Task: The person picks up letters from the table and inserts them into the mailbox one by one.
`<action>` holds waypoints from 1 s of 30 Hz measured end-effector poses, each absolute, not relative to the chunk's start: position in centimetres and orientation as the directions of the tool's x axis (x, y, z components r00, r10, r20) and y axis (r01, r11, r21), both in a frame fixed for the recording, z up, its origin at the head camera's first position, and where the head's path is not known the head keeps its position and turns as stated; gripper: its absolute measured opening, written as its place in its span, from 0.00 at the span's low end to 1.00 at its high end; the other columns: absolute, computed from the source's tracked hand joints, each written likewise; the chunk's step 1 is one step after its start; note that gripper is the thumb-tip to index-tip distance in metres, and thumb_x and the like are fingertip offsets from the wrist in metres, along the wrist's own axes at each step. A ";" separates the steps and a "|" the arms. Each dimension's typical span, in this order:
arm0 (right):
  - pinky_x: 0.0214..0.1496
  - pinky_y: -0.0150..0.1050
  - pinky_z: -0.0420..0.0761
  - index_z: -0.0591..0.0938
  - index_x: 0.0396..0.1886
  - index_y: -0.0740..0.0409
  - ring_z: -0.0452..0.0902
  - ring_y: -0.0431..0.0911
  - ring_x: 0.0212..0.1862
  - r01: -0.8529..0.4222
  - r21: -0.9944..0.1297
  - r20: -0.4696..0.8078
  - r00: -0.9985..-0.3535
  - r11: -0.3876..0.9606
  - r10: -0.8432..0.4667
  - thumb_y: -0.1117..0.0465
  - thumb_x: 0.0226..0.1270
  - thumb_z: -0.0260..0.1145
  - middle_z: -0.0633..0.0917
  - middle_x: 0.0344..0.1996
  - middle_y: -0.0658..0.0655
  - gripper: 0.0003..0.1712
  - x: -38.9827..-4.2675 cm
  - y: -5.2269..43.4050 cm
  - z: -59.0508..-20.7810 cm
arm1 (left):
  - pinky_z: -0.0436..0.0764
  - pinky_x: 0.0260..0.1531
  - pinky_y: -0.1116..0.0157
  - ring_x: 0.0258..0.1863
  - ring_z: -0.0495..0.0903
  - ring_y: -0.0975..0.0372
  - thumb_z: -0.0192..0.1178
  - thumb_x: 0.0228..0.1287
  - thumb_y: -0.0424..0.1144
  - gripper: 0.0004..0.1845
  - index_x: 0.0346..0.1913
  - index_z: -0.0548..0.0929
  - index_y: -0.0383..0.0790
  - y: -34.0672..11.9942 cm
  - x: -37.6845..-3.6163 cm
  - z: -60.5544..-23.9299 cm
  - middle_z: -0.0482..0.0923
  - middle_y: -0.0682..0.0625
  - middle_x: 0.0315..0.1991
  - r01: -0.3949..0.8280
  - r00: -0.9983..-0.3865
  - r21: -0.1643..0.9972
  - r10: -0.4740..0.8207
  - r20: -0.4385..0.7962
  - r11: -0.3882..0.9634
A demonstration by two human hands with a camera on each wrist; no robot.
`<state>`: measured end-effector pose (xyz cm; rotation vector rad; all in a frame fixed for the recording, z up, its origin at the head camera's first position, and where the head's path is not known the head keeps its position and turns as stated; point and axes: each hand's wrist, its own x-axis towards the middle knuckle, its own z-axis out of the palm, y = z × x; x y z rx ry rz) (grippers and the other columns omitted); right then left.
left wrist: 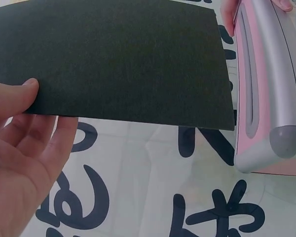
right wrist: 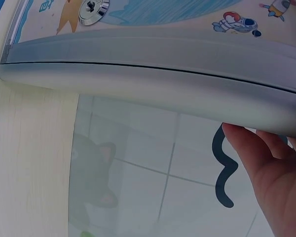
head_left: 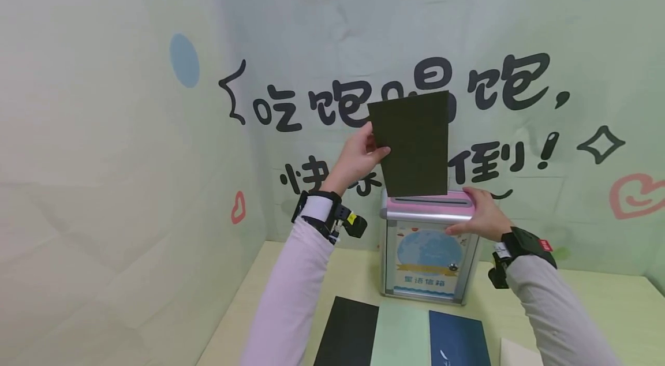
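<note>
My left hand [head_left: 359,157] pinches the left edge of a black card [head_left: 415,144], its thumb on the near face and fingers behind. Upright in the air, the card has its lower edge just above the slot [head_left: 431,202] of a pink-topped letter box [head_left: 384,262]. In the left wrist view a gap shows between the card [left wrist: 128,64] and the slotted top [left wrist: 242,123]. My right hand [head_left: 487,217] grips the box's upper right side, fingers at the top and thumb lower at the front. The right wrist view shows that thumb against the silver side edge [right wrist: 138,89].
On the table in front of the box lie a black card [head_left: 347,331], a pale green one [head_left: 401,331] and a dark blue one [head_left: 458,337]. A whitish sheet [head_left: 516,353] lies partly under the right sleeve. Behind stands a wall [head_left: 571,19] with large black lettering.
</note>
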<state>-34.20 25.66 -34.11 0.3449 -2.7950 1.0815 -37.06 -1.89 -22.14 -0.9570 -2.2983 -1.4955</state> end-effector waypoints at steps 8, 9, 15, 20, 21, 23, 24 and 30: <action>0.53 0.62 0.65 0.51 0.66 0.72 0.59 0.63 0.52 -0.249 -0.646 0.195 -0.968 0.721 -0.160 0.48 0.36 0.77 0.56 0.59 0.75 0.63 -34.1 25.6 -34.1 | 0.74 0.46 0.69 0.45 0.76 0.55 0.55 0.60 0.25 0.16 0.51 0.70 0.35 -0.5 -37.3 -22.1 0.76 0.42 0.46 0.657 -0.741 0.698 0.412 0.530 0.285; 0.52 0.62 0.65 0.51 0.66 0.72 0.59 0.63 0.52 -0.247 -0.648 0.193 -0.968 0.720 -0.159 0.48 0.36 0.77 0.56 0.59 0.75 0.63 -34.0 25.6 -34.0 | 0.74 0.46 0.69 0.45 0.76 0.56 0.55 0.60 0.26 0.16 0.51 0.70 0.35 -0.4 -37.3 -22.1 0.76 0.42 0.46 0.658 -0.741 0.695 0.413 0.529 0.291; 0.53 0.63 0.64 0.52 0.66 0.72 0.58 0.63 0.53 -0.241 -0.659 0.192 -0.970 0.713 -0.150 0.48 0.37 0.77 0.56 0.60 0.74 0.63 -34.1 25.7 -34.1 | 0.74 0.45 0.70 0.44 0.76 0.56 0.54 0.60 0.25 0.16 0.51 0.69 0.35 0.4 -37.7 -22.3 0.76 0.42 0.45 0.678 -0.723 0.674 0.426 0.543 0.291; 0.54 0.63 0.63 0.53 0.65 0.71 0.57 0.63 0.54 -0.240 -0.654 0.196 -0.970 0.718 -0.146 0.48 0.35 0.77 0.57 0.60 0.74 0.63 -34.3 25.7 -34.3 | 0.74 0.44 0.71 0.44 0.77 0.57 0.54 0.60 0.26 0.15 0.50 0.70 0.35 1.0 -37.8 -22.7 0.76 0.42 0.44 0.678 -0.722 0.675 0.435 0.539 0.290; 0.54 0.63 0.63 0.53 0.65 0.71 0.57 0.63 0.54 -0.241 -0.653 0.197 -0.969 0.718 -0.146 0.48 0.35 0.77 0.57 0.60 0.73 0.63 -34.3 25.7 -34.3 | 0.74 0.44 0.70 0.44 0.77 0.57 0.54 0.60 0.26 0.15 0.50 0.70 0.35 1.1 -37.8 -22.7 0.76 0.43 0.44 0.677 -0.723 0.675 0.436 0.536 0.293; 0.54 0.63 0.63 0.54 0.65 0.71 0.57 0.63 0.55 -0.243 -0.654 0.199 -0.969 0.716 -0.147 0.48 0.34 0.77 0.57 0.59 0.73 0.63 -34.3 25.6 -34.3 | 0.74 0.44 0.70 0.43 0.77 0.57 0.54 0.61 0.27 0.14 0.50 0.70 0.36 1.3 -37.8 -22.9 0.76 0.43 0.44 0.670 -0.730 0.676 0.435 0.527 0.306; 0.54 0.64 0.63 0.54 0.65 0.71 0.56 0.64 0.55 -0.241 -0.652 0.197 -0.969 0.719 -0.146 0.48 0.34 0.77 0.57 0.60 0.74 0.63 -34.2 25.6 -34.3 | 0.74 0.43 0.70 0.43 0.77 0.57 0.54 0.61 0.27 0.14 0.50 0.70 0.36 1.4 -37.8 -23.0 0.76 0.44 0.44 0.665 -0.735 0.679 0.435 0.520 0.312; 0.54 0.64 0.63 0.54 0.65 0.70 0.55 0.63 0.56 -0.239 -0.648 0.201 -0.969 0.723 -0.141 0.48 0.34 0.77 0.57 0.60 0.73 0.63 -34.4 25.7 -34.3 | 0.74 0.42 0.69 0.44 0.76 0.58 0.54 0.61 0.28 0.13 0.49 0.70 0.37 1.9 -37.8 -23.2 0.76 0.44 0.44 0.645 -0.751 0.689 0.438 0.494 0.329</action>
